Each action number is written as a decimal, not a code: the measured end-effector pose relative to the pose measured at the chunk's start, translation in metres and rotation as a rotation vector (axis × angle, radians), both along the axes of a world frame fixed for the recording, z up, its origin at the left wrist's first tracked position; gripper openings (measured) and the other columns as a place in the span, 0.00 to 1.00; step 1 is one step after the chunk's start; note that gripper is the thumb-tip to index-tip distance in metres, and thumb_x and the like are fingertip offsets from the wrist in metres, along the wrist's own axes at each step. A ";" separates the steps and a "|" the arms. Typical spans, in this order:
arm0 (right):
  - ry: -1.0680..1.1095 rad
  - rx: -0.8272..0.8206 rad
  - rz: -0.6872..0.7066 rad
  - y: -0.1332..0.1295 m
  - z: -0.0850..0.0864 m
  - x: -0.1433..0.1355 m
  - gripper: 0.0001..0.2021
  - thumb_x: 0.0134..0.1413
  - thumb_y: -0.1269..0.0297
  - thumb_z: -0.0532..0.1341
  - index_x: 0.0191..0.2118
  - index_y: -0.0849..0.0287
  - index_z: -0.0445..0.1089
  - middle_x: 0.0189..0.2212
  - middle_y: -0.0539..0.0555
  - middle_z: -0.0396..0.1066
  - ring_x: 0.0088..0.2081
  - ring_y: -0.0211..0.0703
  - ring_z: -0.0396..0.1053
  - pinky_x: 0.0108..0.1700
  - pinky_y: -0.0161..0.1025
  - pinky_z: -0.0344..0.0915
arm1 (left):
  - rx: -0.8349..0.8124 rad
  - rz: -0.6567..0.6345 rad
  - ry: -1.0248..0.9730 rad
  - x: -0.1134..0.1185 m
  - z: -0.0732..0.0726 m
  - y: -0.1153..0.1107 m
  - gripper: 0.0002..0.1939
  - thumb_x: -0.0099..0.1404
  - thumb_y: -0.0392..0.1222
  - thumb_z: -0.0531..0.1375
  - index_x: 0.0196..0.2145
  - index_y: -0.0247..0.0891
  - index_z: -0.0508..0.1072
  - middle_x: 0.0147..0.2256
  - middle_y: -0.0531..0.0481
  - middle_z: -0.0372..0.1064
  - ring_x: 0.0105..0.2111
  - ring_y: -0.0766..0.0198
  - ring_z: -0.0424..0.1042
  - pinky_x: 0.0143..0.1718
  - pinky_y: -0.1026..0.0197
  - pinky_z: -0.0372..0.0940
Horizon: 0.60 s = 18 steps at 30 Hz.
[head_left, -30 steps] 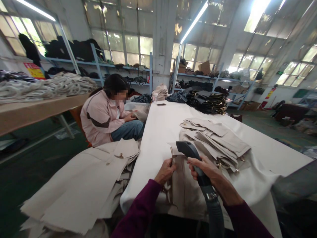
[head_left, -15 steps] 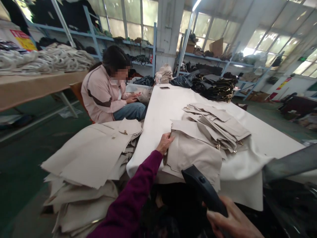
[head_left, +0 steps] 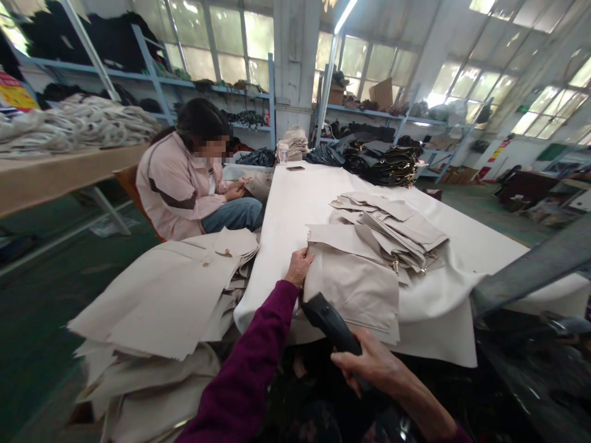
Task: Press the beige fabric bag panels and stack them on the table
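Observation:
My left hand point(head_left: 298, 266), in a purple sleeve, grips the left edge of a beige fabric piece point(head_left: 355, 280) that lies flat on the white table point(head_left: 300, 203). My right hand point(head_left: 373, 366) is closed on the handle of a dark steam iron point(head_left: 330, 322), whose head sits at the near edge of the fabric piece, at the table's front edge. Just behind the piece lies a fanned stack of beige fabric pieces point(head_left: 392, 224) with small metal fittings.
A large heap of beige pieces point(head_left: 161, 301) sits left of the table. A person in a pink jacket point(head_left: 184, 184) sits at the table's left side. Black pieces point(head_left: 383, 163) are piled at the far end, beside a phone point(head_left: 295, 168). Shelves line the back wall.
The iron has come off the top of the fabric and been pulled back toward me, low at the table's front edge. My left hand stays on the fabric's left edge.

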State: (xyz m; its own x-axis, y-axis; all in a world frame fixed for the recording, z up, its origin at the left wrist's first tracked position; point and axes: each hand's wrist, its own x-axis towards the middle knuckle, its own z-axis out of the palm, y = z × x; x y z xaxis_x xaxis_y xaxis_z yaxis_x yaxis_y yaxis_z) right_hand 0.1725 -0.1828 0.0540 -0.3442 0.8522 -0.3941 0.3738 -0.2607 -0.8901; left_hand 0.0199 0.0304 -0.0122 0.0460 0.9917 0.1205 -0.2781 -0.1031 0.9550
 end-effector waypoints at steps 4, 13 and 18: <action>-0.146 -0.052 -0.106 -0.041 0.000 0.029 0.16 0.45 0.66 0.64 0.43 0.60 0.69 0.28 0.49 0.71 0.28 0.40 0.69 0.27 0.31 0.65 | 0.001 0.092 -0.017 -0.003 0.000 0.005 0.11 0.50 0.45 0.62 0.26 0.31 0.72 0.17 0.57 0.61 0.20 0.70 0.57 0.22 0.66 0.53; -0.038 -0.093 -0.128 -0.043 0.001 0.030 0.10 0.47 0.59 0.60 0.31 0.60 0.64 0.16 0.45 0.63 0.15 0.33 0.60 0.18 0.30 0.59 | -0.016 0.151 0.017 -0.001 -0.007 0.006 0.08 0.50 0.41 0.61 0.22 0.33 0.70 0.16 0.59 0.58 0.19 0.71 0.56 0.20 0.68 0.49; -0.002 -0.088 -0.079 -0.018 -0.006 0.015 0.09 0.48 0.62 0.59 0.24 0.59 0.62 0.13 0.44 0.62 0.13 0.31 0.58 0.14 0.27 0.57 | -0.029 0.145 0.021 -0.003 -0.007 0.004 0.08 0.50 0.40 0.63 0.22 0.33 0.70 0.16 0.59 0.59 0.19 0.71 0.57 0.20 0.67 0.51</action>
State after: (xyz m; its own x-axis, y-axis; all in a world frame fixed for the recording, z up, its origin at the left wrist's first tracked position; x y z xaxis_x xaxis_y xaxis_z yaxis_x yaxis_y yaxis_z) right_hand 0.1871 -0.2011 0.0483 -0.2766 0.8385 -0.4695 0.3512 -0.3665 -0.8616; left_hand 0.0168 0.0341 -0.0188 -0.0955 0.9911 0.0925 -0.2419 -0.1133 0.9637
